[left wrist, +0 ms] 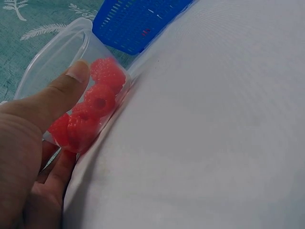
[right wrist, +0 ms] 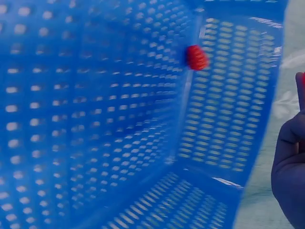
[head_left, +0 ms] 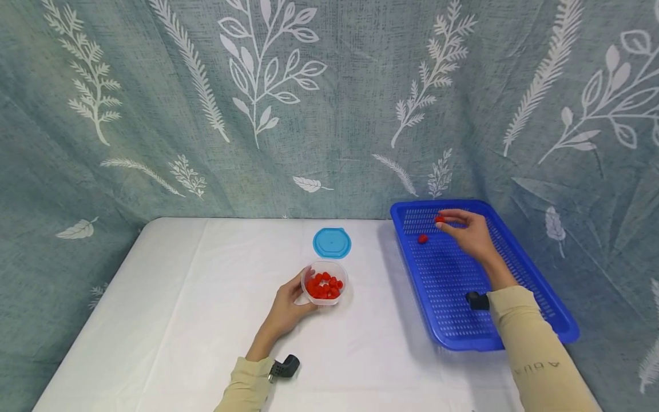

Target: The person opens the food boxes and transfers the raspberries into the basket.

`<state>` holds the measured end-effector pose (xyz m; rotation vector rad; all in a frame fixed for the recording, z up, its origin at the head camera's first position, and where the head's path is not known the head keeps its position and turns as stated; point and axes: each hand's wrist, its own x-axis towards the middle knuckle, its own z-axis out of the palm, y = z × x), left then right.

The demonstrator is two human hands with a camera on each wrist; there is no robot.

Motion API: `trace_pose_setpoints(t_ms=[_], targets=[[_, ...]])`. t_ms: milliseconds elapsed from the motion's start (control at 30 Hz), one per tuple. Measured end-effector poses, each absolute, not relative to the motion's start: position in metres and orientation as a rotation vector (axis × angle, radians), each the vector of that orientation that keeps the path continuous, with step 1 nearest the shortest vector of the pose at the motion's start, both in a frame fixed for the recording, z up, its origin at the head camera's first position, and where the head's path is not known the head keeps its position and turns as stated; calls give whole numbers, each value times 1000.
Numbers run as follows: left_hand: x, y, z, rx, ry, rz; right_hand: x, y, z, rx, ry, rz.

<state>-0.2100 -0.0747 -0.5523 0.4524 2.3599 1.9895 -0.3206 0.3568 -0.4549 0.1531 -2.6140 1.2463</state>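
Note:
My left hand (head_left: 289,306) grips a clear plastic tub (head_left: 346,276) that stands on the white table, thumb on one side and fingers on the other. Several raspberries (head_left: 323,289) lie inside it; the left wrist view shows these raspberries (left wrist: 100,100) through the tub's wall. Over the far part of a blue basket (head_left: 437,329), my right hand (head_left: 471,234) pinches one raspberry (head_left: 440,219) between thumb and fingertips. Another raspberry (right wrist: 197,57) rests in the basket by its end wall. The right wrist view catches only part of that hand at its edge.
A light-blue lid (head_left: 332,243) lies flat on the table (head_left: 206,320) just beyond the tub. The basket stands on the table's right side. Behind the table hangs a grey-green curtain (head_left: 350,114) with white leaf patterns.

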Motion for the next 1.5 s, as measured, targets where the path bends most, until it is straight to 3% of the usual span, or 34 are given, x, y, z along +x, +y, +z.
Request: trace_pose_setpoints(t_ms=[633, 1500], targets=[[-212, -76, -554, 404, 2355, 1984, -346, 373, -493, 117, -2672, 1212], [-211, -76, -553, 424, 2366, 1967, -345, 376, -513, 8, -2850, 1177]])
